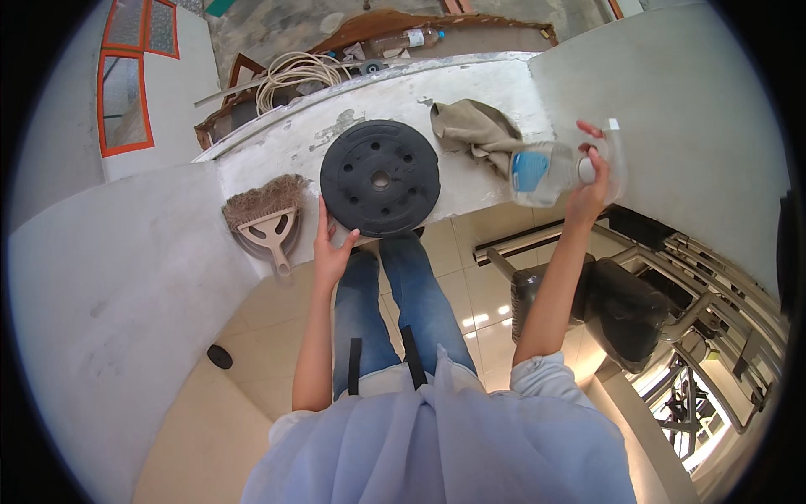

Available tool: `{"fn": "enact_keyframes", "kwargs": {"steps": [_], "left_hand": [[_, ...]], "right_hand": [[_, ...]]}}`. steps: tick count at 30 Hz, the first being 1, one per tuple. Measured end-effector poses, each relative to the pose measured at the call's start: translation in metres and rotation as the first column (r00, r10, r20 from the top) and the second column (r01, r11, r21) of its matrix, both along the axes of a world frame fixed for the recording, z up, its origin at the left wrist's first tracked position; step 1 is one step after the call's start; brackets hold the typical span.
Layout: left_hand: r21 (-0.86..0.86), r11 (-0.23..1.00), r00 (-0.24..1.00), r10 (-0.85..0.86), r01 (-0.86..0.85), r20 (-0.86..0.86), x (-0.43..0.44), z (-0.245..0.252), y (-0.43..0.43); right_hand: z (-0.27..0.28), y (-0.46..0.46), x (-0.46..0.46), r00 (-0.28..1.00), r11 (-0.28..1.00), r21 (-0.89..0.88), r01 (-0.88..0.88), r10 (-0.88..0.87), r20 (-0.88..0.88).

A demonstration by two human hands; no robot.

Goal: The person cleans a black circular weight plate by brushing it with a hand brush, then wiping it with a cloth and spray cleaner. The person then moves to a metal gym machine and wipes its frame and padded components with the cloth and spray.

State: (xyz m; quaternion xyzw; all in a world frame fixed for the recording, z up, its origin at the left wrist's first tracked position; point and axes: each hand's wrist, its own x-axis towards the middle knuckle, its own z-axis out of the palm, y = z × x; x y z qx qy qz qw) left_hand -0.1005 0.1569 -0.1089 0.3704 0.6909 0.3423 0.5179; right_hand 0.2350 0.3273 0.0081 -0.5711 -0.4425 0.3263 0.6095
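A round black weight plate (403, 201) with a centre hole and several smaller holes is on the worn white ledge (277, 142) before me. My left hand (330, 252) rests against its lower left rim, thumb and fingers spread. My right hand (592, 186) grips a clear spray bottle (555, 167) around its neck and trigger head. The bottle is tilted sideways, its blue label toward the plate; the hand and spray head are blurred. Left of the bottle, a crumpled olive-beige cloth (475, 129) lies on the ledge, partly behind the bottle.
A hand brush (267, 220) with a dustpan lies left of the plate. Beyond the ledge are coiled cable (296, 75) and a plastic bottle (409, 39). Padded gym equipment (623, 309) stands at lower right. A small black disc (220, 356) is near the left wall.
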Motion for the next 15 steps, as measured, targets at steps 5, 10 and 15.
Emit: {"fn": "enact_keyframes", "kwargs": {"steps": [5, 10, 15], "left_hand": [[0.024, 0.999, 0.999, 0.022, -0.021, -0.026, 0.001, -0.003, -0.001], [-0.011, 0.999, 0.999, 0.030, -0.030, -0.014, 0.002, 0.001, 0.001], [0.285, 0.958, 0.943, 0.130, -0.039, -0.307, 0.037, 0.040, 0.031]], "right_hand": [[0.004, 0.035, 0.024, 0.990, 0.992, 0.078, -0.104, 0.095, 0.108], [0.006, 0.035, 0.041, 0.990, 0.989, 0.138, -0.058, 0.039, 0.135], [-0.005, 0.013, 0.052, 0.989, 0.994, 0.104, 0.044, -0.057, 0.133]]}}
